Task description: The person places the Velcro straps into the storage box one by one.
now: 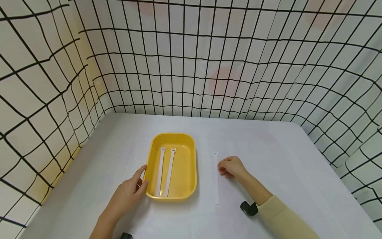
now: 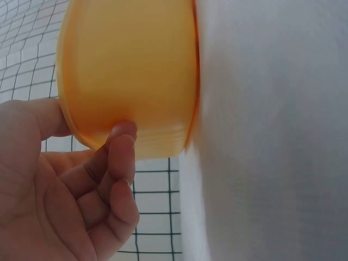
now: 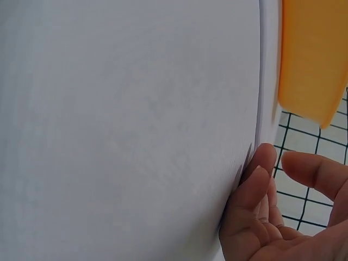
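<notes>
A yellow tray (image 1: 191, 159) stands on the table, with two white hook-and-loop cable ties, one (image 1: 160, 172) left of the other (image 1: 170, 172), lying lengthwise inside. My left hand (image 1: 128, 194) holds the tray's left rim; in the left wrist view its fingers (image 2: 120, 157) bend against the tray's outer wall (image 2: 130, 70). Right of the tray, a third white cable tie (image 1: 216, 179) lies flat on the table, slotted head away from me. Beside its upper part is my right hand (image 1: 233, 167), fingertips low at the tabletop. The right wrist view shows its thumb and fingers (image 3: 253, 190) apart.
A white cloth-like surface covers the table (image 1: 268, 159). Black wire mesh (image 1: 191, 66) rises along the back and both sides. Dark wrist cameras sit at the right wrist (image 1: 249, 208) and the left wrist (image 1: 126, 235).
</notes>
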